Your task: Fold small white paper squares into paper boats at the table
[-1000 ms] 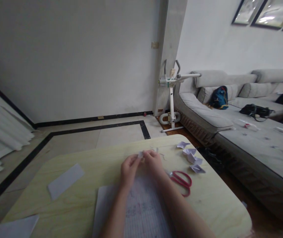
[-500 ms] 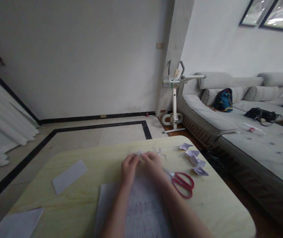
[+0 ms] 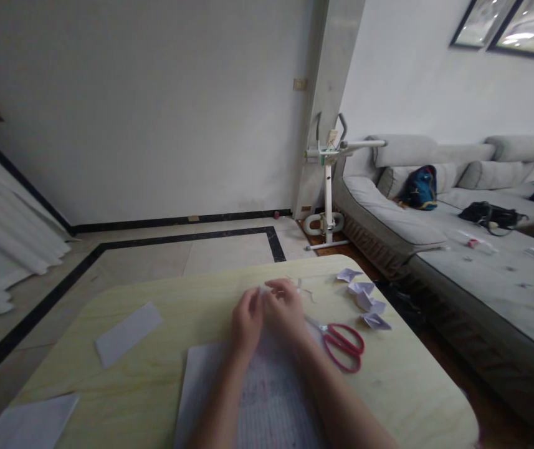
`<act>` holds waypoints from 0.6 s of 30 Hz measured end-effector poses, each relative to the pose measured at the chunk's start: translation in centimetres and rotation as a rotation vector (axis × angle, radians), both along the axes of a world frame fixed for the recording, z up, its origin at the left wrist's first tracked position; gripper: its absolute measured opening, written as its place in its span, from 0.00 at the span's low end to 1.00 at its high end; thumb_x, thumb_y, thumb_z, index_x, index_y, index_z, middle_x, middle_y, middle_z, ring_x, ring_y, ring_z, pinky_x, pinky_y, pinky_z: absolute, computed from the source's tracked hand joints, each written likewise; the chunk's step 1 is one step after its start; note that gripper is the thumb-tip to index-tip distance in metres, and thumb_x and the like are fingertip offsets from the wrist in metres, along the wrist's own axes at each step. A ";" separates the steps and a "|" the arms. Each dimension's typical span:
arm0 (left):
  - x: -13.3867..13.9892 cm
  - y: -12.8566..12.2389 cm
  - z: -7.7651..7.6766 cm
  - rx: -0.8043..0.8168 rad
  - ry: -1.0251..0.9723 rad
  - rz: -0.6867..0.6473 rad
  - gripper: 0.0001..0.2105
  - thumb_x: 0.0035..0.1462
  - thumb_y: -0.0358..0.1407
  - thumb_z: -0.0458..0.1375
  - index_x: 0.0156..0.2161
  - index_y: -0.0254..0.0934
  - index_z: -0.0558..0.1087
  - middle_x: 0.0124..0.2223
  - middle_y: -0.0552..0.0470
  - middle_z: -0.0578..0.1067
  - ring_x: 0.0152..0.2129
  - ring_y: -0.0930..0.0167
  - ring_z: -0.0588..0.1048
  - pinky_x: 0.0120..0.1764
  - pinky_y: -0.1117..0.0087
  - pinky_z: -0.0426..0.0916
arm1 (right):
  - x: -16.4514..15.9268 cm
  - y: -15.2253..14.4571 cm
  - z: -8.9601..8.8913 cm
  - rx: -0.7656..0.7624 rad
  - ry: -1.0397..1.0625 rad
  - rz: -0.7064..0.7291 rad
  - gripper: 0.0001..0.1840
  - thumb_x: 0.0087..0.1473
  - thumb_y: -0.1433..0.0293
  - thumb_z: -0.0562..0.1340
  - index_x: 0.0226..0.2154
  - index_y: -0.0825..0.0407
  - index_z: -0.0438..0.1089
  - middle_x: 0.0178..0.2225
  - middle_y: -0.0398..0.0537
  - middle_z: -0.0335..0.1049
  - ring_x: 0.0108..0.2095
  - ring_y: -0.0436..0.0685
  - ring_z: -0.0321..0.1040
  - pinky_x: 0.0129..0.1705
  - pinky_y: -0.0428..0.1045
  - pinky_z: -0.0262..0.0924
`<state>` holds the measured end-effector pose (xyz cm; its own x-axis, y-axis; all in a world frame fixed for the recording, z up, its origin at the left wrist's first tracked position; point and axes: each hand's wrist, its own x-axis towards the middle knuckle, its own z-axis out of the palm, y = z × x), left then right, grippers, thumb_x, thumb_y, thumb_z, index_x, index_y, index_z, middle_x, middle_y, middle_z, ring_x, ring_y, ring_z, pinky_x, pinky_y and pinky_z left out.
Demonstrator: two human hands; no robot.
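Close together over the far end of a lined sheet of paper [image 3: 267, 399], my two hands meet at a small piece of white paper [image 3: 262, 289]. My left hand [image 3: 247, 317] pinches it from the left. Curled against its other side is my right hand [image 3: 285, 308], with the forefinger lifted a little. Most of the small piece is hidden by the fingers, so its folds cannot be made out. Red-handled scissors [image 3: 343, 347] lie just right of my right wrist. Thin paper scraps [image 3: 308, 292] lie beyond that hand.
Several folded paper shapes [image 3: 361, 288] stand along the table's right side. On the left lie a white paper strip [image 3: 128, 334] and another white sheet [image 3: 30, 421]. Beyond the wooden table [image 3: 416, 386] are a grey sofa [image 3: 388, 215] and a white exercise machine [image 3: 328, 187].
My right hand's forefinger has lifted from the small paper, and that hand has turned slightly. My left hand stays nearly in place. The view has shifted very slightly.
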<state>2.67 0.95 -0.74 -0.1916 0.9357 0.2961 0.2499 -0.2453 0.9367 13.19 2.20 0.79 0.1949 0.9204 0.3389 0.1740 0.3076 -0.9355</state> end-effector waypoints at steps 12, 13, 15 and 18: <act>0.0 0.0 0.1 -0.043 0.035 -0.055 0.12 0.58 0.41 0.50 0.38 0.38 0.73 0.36 0.48 0.77 0.34 0.67 0.74 0.39 0.69 0.66 | 0.3 0.3 0.5 -0.200 0.153 0.094 0.05 0.43 0.69 0.62 0.24 0.53 0.74 0.25 0.46 0.73 0.28 0.54 0.69 0.32 0.48 0.62; -0.1 0.0 0.0 -0.048 0.037 -0.065 0.13 0.58 0.41 0.50 0.39 0.38 0.73 0.37 0.48 0.77 0.35 0.67 0.74 0.39 0.69 0.66 | 0.3 0.3 0.5 -0.206 0.153 0.092 0.05 0.43 0.69 0.62 0.24 0.53 0.74 0.24 0.45 0.73 0.27 0.54 0.68 0.32 0.47 0.62; -0.1 0.0 -0.1 -0.055 0.033 -0.077 0.13 0.58 0.41 0.50 0.39 0.37 0.73 0.38 0.48 0.77 0.37 0.67 0.74 0.40 0.69 0.66 | 0.2 0.3 0.5 -0.218 0.154 0.087 0.05 0.42 0.69 0.62 0.24 0.54 0.74 0.24 0.45 0.73 0.27 0.54 0.68 0.31 0.47 0.62; -0.1 0.1 -0.2 -0.066 0.016 -0.074 0.13 0.57 0.42 0.51 0.39 0.36 0.73 0.38 0.48 0.77 0.36 0.67 0.74 0.40 0.70 0.66 | 0.2 0.3 0.4 -0.235 0.167 0.092 0.06 0.42 0.69 0.62 0.23 0.54 0.73 0.24 0.45 0.73 0.28 0.53 0.68 0.31 0.46 0.62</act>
